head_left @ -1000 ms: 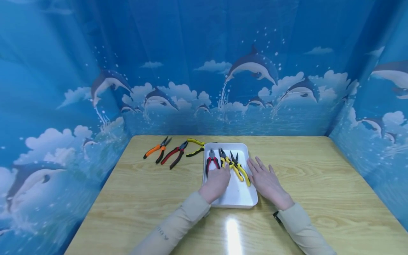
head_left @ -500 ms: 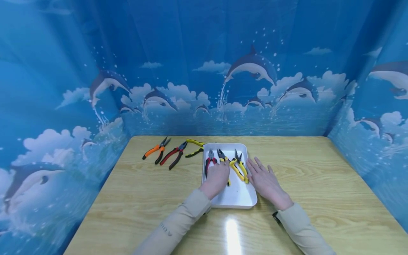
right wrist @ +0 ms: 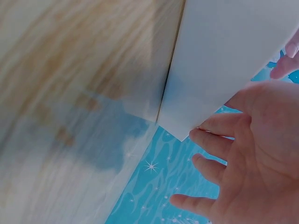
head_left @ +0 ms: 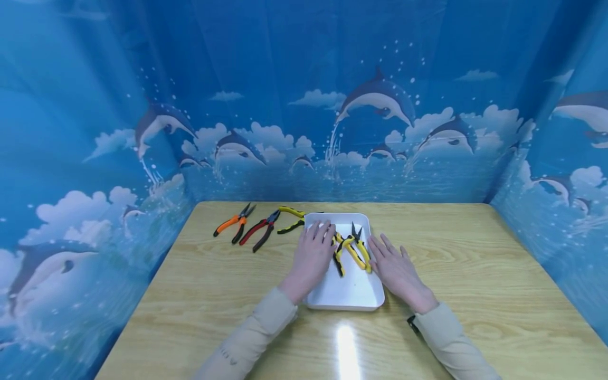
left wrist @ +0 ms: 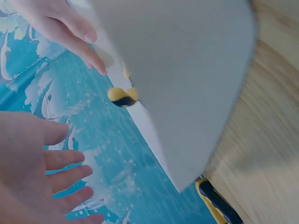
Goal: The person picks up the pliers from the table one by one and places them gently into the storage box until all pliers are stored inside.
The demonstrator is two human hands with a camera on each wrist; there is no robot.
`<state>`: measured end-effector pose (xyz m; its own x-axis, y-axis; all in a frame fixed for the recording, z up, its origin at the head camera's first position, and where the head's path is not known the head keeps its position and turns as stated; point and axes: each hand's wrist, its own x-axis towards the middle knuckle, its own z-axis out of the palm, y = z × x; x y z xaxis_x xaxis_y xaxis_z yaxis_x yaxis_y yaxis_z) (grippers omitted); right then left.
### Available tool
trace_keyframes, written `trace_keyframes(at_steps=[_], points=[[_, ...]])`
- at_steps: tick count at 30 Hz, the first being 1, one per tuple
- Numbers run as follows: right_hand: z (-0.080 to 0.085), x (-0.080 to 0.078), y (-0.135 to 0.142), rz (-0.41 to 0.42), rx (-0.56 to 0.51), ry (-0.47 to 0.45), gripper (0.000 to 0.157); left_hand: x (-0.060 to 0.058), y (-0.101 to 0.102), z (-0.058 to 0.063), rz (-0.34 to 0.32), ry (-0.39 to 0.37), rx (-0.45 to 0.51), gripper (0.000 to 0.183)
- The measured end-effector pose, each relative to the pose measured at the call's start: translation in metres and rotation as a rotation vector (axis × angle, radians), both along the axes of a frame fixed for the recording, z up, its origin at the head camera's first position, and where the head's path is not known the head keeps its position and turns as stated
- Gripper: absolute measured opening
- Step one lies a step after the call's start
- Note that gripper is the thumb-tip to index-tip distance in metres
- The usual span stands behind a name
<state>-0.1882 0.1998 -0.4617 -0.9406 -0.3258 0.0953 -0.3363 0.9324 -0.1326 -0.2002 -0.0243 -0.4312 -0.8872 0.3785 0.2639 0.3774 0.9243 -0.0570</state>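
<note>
My left hand (head_left: 311,252) is over the left side of the white tray (head_left: 350,293), its fingers straight and holding nothing. It hides the red-handled pliers in there. Two yellow-handled pliers lie in the tray: combination pliers (head_left: 339,258), partly covered by my left fingertips, and long-nose pliers (head_left: 359,248) near the right wall. In the left wrist view a yellow-and-black handle end (left wrist: 122,96) shows above the tray rim. My right hand (head_left: 396,266) lies flat beside the tray's right wall, fingers spread; in the right wrist view its fingertips are right at the wall (right wrist: 210,60).
Left of the tray on the wooden table (head_left: 214,295) lie orange-handled long-nose pliers (head_left: 235,221), red-and-black pliers (head_left: 261,230) and yellow-and-black pliers (head_left: 291,219), the last one partly behind the tray. A blue dolphin-print curtain (head_left: 285,105) encloses the back and sides.
My left hand has let go of the yellow-handled combination pliers and moved left with its fingers straightened, now covering the red-handled pliers. The long-nose pliers have shifted slightly and turned more upright. My right hand stays put.
</note>
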Motion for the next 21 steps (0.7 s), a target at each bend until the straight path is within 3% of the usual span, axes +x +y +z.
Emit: trace_keyframes(at_steps=[11, 21], points=[[-0.001, 0.000, -0.001, -0.012, 0.010, -0.005, 0.057, 0.002, -0.039, -0.009, 0.025, 0.069, 0.103, 0.052], [0.000, 0.000, -0.001, -0.014, 0.004, -0.012, 0.057, -0.017, -0.079, -0.023, 0.126, 0.100, 0.137, 0.050]])
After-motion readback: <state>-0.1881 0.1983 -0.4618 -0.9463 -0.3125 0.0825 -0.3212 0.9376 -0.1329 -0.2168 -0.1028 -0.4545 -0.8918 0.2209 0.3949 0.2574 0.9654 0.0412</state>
